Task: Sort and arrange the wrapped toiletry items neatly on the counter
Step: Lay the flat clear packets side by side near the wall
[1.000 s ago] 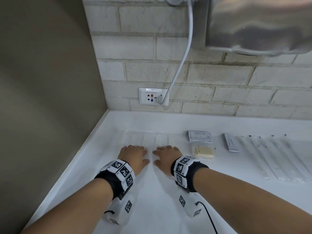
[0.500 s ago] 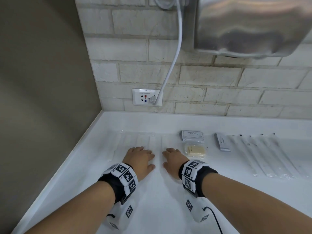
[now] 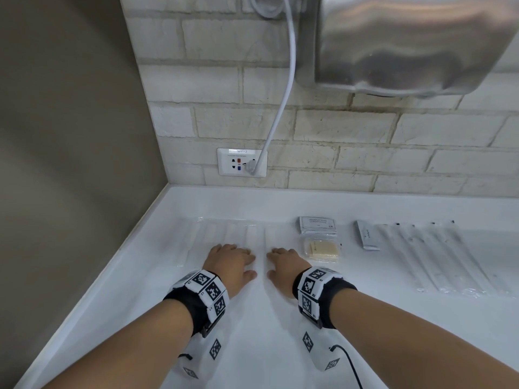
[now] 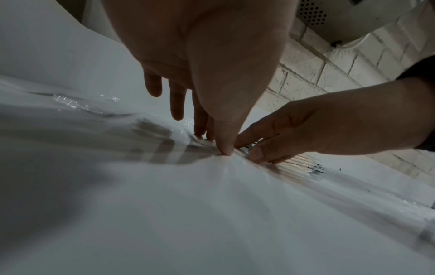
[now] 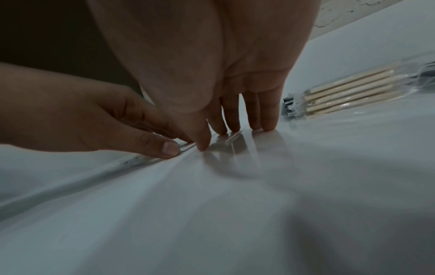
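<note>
two hands, left hand (image 3: 230, 262) and right hand (image 3: 283, 265), press straight fingers flat on long clear-wrapped packets (image 3: 233, 234) rowed on the white counter (image 3: 280, 318); sachets and the wrapped soap bar (image 3: 321, 249) already sit aligned, so sorting looks nearly finished

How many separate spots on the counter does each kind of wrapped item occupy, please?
Long clear-wrapped items: 2 rows
White shampoo sachet: 1
Wrapped soap: 1
Grey sachet: 1
Total: 5

The hand dryer (image 3: 415, 43) is cut off top and right; the far-right wrapped sticks (image 3: 449, 256) blur together uncountably.
</note>
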The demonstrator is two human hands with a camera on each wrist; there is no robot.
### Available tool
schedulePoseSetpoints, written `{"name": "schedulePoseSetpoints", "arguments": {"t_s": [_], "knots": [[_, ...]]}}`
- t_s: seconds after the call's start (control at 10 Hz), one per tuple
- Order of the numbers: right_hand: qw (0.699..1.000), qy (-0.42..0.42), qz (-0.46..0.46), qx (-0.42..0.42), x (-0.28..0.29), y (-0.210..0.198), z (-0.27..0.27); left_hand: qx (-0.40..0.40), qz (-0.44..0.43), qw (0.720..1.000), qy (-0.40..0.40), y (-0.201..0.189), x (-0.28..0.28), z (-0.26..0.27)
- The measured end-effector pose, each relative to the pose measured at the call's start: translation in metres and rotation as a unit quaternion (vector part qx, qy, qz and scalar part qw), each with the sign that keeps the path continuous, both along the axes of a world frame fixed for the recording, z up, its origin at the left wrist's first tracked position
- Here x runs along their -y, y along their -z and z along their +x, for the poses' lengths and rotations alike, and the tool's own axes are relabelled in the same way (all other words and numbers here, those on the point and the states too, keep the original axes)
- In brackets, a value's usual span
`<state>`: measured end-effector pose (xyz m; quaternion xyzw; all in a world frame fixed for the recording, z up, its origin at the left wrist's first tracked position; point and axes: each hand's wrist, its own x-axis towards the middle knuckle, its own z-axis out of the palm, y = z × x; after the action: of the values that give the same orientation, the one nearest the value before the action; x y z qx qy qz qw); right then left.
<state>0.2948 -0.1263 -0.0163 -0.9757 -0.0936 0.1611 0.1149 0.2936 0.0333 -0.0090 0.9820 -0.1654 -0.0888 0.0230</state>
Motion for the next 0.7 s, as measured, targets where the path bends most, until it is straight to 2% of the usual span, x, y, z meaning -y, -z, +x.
{"name": "schedulePoseSetpoints", "arguments": {"t_s": [0.7], "knots": [[1.0,0.007,0.002,-0.004,-0.0027,0.0014,0.0007,-0.004,-0.001,1.0,-0.001,0.0022,0.0012,0.004]]}}
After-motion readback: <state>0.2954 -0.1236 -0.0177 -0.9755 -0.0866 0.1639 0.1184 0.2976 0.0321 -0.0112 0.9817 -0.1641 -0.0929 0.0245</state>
